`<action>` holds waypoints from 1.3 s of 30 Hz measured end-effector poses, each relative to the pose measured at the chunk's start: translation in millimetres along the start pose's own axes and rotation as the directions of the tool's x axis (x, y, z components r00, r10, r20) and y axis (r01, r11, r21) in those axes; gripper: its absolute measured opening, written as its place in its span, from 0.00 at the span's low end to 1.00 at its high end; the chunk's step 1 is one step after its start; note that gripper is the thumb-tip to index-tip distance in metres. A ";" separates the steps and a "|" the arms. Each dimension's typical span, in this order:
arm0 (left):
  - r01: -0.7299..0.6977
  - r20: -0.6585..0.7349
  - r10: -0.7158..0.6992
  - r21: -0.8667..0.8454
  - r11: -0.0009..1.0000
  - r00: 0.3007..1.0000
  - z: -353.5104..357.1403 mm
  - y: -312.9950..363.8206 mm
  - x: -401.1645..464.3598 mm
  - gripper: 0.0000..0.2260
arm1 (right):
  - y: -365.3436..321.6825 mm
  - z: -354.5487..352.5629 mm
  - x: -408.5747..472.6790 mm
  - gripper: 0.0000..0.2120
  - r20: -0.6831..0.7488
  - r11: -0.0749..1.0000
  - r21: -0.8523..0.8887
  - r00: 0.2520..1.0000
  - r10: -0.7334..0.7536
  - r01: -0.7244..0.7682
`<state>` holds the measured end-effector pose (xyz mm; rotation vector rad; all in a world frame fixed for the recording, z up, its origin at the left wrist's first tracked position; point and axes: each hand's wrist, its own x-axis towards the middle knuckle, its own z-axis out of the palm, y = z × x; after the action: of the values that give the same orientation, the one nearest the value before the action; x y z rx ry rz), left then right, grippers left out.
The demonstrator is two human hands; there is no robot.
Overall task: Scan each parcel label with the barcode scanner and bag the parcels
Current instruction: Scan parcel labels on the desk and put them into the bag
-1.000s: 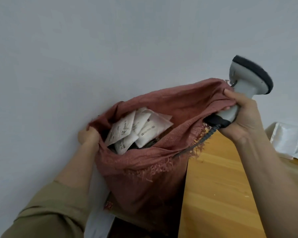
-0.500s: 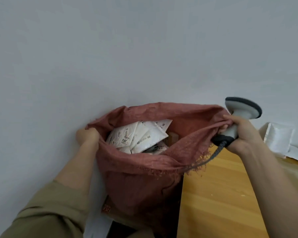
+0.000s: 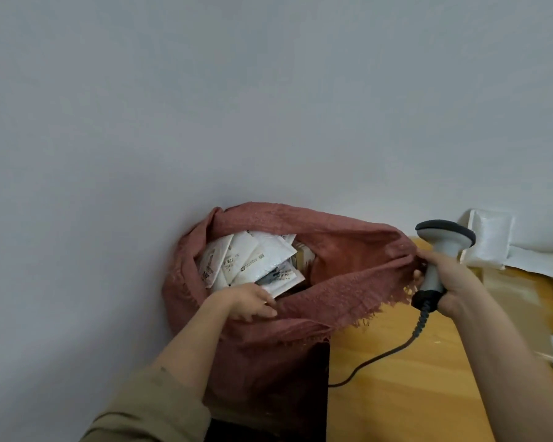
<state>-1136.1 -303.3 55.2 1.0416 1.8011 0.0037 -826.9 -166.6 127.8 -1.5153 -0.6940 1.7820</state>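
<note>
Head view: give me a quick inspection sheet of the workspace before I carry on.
Surface: wooden table, bare at the front.
Job's things: red sack open, white parcels inside; barcode scanner upright.
Clutter: white padded mailers and papers at the table's right.
Hands: left hand grips the sack's near rim; right hand holds the scanner and the sack's right rim.
Cables: scanner cable trails across the table.
Surroundings: plain grey wall.

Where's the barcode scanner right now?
In the head view, right of centre: the right hand grips the barcode scanner upright at the right rim of the red sack, above the wooden table.
</note>
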 end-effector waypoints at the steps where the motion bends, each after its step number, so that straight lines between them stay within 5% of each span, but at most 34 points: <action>1: 0.061 0.119 -0.071 0.087 0.994 0.990 5.5 -0.5 -1.6 0.20 | 3.7 -4.8 -0.3 0.07 -0.015 1.000 0.008 1.000 0.000 0.000; 5: 0.167 0.345 -0.257 0.270 0.948 0.903 16.7 -3.0 -4.3 0.11 | 22.2 -29.2 -1.6 0.07 -0.078 0.999 0.042 0.997 0.028 -0.025; 7: 0.134 0.275 -0.211 0.275 0.952 0.938 19.2 -4.0 -0.7 0.10 | 31.8 -40.9 -2.8 0.09 -0.087 0.997 0.062 0.995 0.053 -0.047; 10: 0.011 -0.042 -0.008 0.077 0.997 0.999 27.1 -3.8 8.7 0.09 | 39.8 -55.1 -2.8 0.09 -0.114 0.995 0.083 0.991 0.068 -0.059; 13: -0.125 -0.294 0.097 -0.076 0.989 0.951 35.6 4.7 16.1 0.09 | 40.7 -65.3 0.9 0.05 -0.121 0.995 0.076 0.990 0.073 -0.064; 21: -0.033 -0.285 0.027 -0.015 0.999 0.958 62.6 48.3 34.1 0.21 | 33.9 -116.0 34.3 0.05 -0.084 0.997 -0.012 0.993 0.078 -0.080; 25: -0.018 -0.555 0.026 0.019 1.000 0.831 102.8 104.9 56.3 0.08 | 22.4 -175.4 54.4 0.07 -0.084 0.995 -0.053 0.993 0.083 -0.088; 29: -0.107 -0.725 0.082 0.012 0.994 0.684 158.9 200.9 85.9 0.09 | 4.2 -252.5 76.3 0.07 -0.146 0.997 -0.041 0.987 0.066 -0.072; 33: -0.176 -0.639 0.199 0.101 0.979 0.743 219.1 285.7 125.0 0.13 | -6.6 -319.6 101.0 0.09 -0.160 0.998 -0.054 0.987 0.021 -0.030; 39: -0.179 -0.398 0.175 0.028 0.984 0.901 300.5 351.4 159.7 0.22 | -0.3 -361.9 132.7 0.10 -0.131 0.999 -0.048 0.991 0.002 -0.009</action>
<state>-701.0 -110.4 -57.6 1.2629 2.0581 0.3609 -482.0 -75.0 -17.8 -1.6510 -0.6725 1.6639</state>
